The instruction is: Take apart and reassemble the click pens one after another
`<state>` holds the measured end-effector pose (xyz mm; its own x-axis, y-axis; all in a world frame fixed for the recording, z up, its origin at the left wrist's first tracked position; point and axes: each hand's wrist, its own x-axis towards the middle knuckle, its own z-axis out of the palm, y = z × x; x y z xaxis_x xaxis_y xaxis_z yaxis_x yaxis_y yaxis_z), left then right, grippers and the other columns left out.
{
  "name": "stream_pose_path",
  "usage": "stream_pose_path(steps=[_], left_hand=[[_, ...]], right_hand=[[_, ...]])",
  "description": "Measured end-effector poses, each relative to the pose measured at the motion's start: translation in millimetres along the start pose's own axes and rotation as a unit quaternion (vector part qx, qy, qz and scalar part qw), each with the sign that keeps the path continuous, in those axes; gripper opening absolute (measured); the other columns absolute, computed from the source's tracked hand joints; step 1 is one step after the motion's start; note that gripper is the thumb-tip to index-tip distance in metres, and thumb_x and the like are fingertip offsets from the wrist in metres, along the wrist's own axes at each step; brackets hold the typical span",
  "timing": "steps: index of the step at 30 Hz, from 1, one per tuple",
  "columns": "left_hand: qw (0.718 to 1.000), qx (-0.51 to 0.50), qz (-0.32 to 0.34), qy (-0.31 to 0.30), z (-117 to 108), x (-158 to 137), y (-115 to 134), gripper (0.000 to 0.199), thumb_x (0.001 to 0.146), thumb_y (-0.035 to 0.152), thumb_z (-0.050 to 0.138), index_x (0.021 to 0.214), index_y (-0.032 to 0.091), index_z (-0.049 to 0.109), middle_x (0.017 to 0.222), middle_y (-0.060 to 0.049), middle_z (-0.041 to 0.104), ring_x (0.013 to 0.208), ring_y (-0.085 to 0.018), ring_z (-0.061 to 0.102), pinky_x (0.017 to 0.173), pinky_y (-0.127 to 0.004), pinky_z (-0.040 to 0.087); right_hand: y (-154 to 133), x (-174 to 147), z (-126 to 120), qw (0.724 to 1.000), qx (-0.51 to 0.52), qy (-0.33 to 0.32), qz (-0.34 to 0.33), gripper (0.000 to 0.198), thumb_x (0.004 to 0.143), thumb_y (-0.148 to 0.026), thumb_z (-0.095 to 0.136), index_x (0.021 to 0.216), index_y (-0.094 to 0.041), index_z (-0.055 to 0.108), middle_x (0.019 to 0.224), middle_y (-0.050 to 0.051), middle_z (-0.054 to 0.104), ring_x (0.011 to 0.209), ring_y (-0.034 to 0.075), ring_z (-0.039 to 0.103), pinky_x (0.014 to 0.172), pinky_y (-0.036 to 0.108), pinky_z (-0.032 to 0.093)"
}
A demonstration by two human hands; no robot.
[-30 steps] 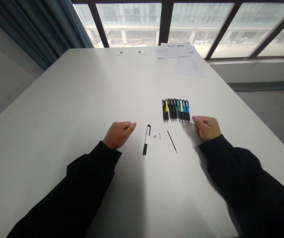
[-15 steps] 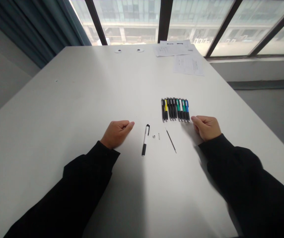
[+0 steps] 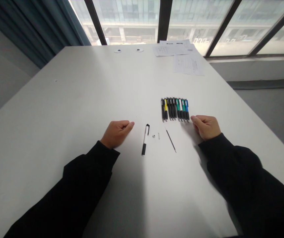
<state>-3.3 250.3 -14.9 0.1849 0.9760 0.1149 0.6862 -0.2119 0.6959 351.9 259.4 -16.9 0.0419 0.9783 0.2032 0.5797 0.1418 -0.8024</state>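
My left hand (image 3: 117, 134) rests on the table as a closed fist, with nothing seen in it. Just right of it lies a white pen barrel (image 3: 145, 138) with a black grip and black clip. Beside the barrel are a small metallic tip piece (image 3: 153, 136) and a thin spring (image 3: 159, 136). Further right, a dark ink refill (image 3: 170, 140) lies slantwise. My right hand (image 3: 206, 127), also a fist with nothing visible in it, sits near the right end of a row of assembled pens (image 3: 173, 109) in black, yellow, green, white and blue. Neither hand touches a pen part.
The white table (image 3: 94, 89) stretches to the windows. Printed papers (image 3: 188, 62) lie at the far right. Two white oval items (image 3: 140, 50) with dark spots are at the far edge. A blue curtain (image 3: 50, 29) hangs at the left.
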Motion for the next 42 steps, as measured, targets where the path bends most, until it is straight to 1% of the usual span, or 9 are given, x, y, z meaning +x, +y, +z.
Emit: stream_pose_path(steps=[3, 7, 11, 15, 20, 25, 31, 35, 42], left_hand=[[0.999, -0.009, 0.043, 0.025, -0.3, -0.3, 2.5, 0.034, 0.091, 0.034, 0.055, 0.062, 0.018, 0.050, 0.059, 0.004, 0.037, 0.056, -0.010, 0.035, 0.056, -0.025, 0.029], [0.989, -0.015, 0.145, -0.003, 0.5, -3.0, 5.8, 0.013, 0.086, 0.027, 0.063, 0.091, 0.017, 0.070, 0.071, 0.002, 0.049, 0.062, -0.010, 0.045, 0.063, -0.024, 0.037], [0.974, -0.056, 0.196, -0.096, 2.6, -6.8, 6.7, 0.014, 0.085, 0.022, 0.065, 0.095, 0.018, 0.073, 0.081, 0.000, 0.057, 0.053, -0.007, 0.038, 0.056, -0.023, 0.037], [0.956, -0.072, 0.223, -0.176, 3.9, -9.8, 9.4, 0.026, 0.088, 0.016, 0.060, 0.107, 0.023, 0.075, 0.097, -0.005, 0.060, 0.060, -0.008, 0.045, 0.059, -0.022, 0.040], [0.943, -0.019, 0.255, -0.211, 2.2, -12.8, 10.7, 0.034, 0.090, 0.010, 0.054, 0.110, 0.027, 0.076, 0.119, -0.006, 0.059, 0.066, -0.006, 0.050, 0.069, -0.024, 0.044], [0.932, 0.016, 0.292, -0.213, 2.0, -15.0, 8.2, 0.032, 0.091, 0.009, 0.053, 0.104, 0.026, 0.077, 0.124, -0.006, 0.060, 0.065, -0.006, 0.049, 0.068, -0.024, 0.044], [0.942, -0.038, 0.314, -0.115, 5.6, -18.5, 1.0, 0.015, 0.092, 0.018, 0.062, 0.093, 0.023, 0.077, 0.110, -0.008, 0.066, 0.087, -0.015, 0.056, 0.082, -0.030, 0.046], [0.953, -0.109, 0.281, -0.024, 5.4, -20.3, 1.8, 0.010, 0.091, 0.024, 0.066, 0.096, 0.022, 0.075, 0.103, -0.008, 0.071, 0.105, -0.021, 0.057, 0.096, -0.039, 0.046], [0.934, -0.346, 0.091, -0.003, 12.6, -35.3, 25.3, 0.015, 0.084, 0.025, 0.076, 0.094, 0.015, 0.074, 0.085, -0.007, 0.072, 0.074, -0.014, 0.067, 0.068, -0.026, 0.054]], right_hand=[[-0.4, -1.5, 0.8, 0.999, -0.031, -0.002, -0.025, 0.048, 0.090, -0.038, 0.053, 0.046, -0.021, 0.043, 0.041, -0.004, 0.037, 0.041, 0.011, 0.033, 0.046, 0.029, 0.025], [-7.9, -11.5, 4.3, 0.969, -0.131, -0.057, -0.200, 0.041, 0.089, -0.029, 0.055, 0.051, -0.021, 0.043, 0.047, -0.005, 0.035, 0.044, 0.010, 0.032, 0.048, 0.028, 0.026], [-15.6, -26.9, 9.0, 0.918, -0.150, -0.137, -0.340, 0.012, 0.087, -0.021, 0.056, 0.090, -0.016, 0.067, 0.074, 0.002, 0.060, 0.053, 0.011, 0.046, 0.053, 0.026, 0.039], [-17.4, -34.6, 11.6, 0.880, -0.182, -0.207, -0.387, 0.036, 0.088, -0.013, 0.050, 0.118, -0.020, 0.068, 0.109, 0.010, 0.066, 0.061, 0.011, 0.056, 0.059, 0.027, 0.047], [-19.0, -34.5, 9.7, 0.857, -0.199, -0.247, -0.405, 0.032, 0.091, -0.011, 0.049, 0.110, -0.021, 0.072, 0.112, 0.011, 0.068, 0.084, 0.017, 0.067, 0.069, 0.027, 0.051], [-18.4, -37.4, 7.1, 0.858, -0.179, -0.247, -0.413, 0.027, 0.093, -0.010, 0.051, 0.106, -0.020, 0.072, 0.106, 0.010, 0.069, 0.081, 0.016, 0.065, 0.066, 0.026, 0.049], [-22.9, -48.6, 13.5, 0.863, -0.155, -0.225, -0.424, 0.027, 0.090, -0.004, 0.048, 0.108, -0.014, 0.066, 0.102, 0.014, 0.069, 0.085, 0.022, 0.062, 0.072, 0.034, 0.052], [-30.3, -62.9, 21.2, 0.883, -0.151, -0.198, -0.397, 0.025, 0.093, -0.006, 0.044, 0.108, -0.013, 0.063, 0.102, 0.015, 0.068, 0.087, 0.024, 0.063, 0.077, 0.039, 0.054], [-38.3, -71.1, 22.9, 0.967, 0.072, -0.094, -0.228, 0.014, 0.094, -0.011, 0.052, 0.103, -0.022, 0.053, 0.086, 0.007, 0.064, 0.073, 0.017, 0.063, 0.062, 0.028, 0.054]])
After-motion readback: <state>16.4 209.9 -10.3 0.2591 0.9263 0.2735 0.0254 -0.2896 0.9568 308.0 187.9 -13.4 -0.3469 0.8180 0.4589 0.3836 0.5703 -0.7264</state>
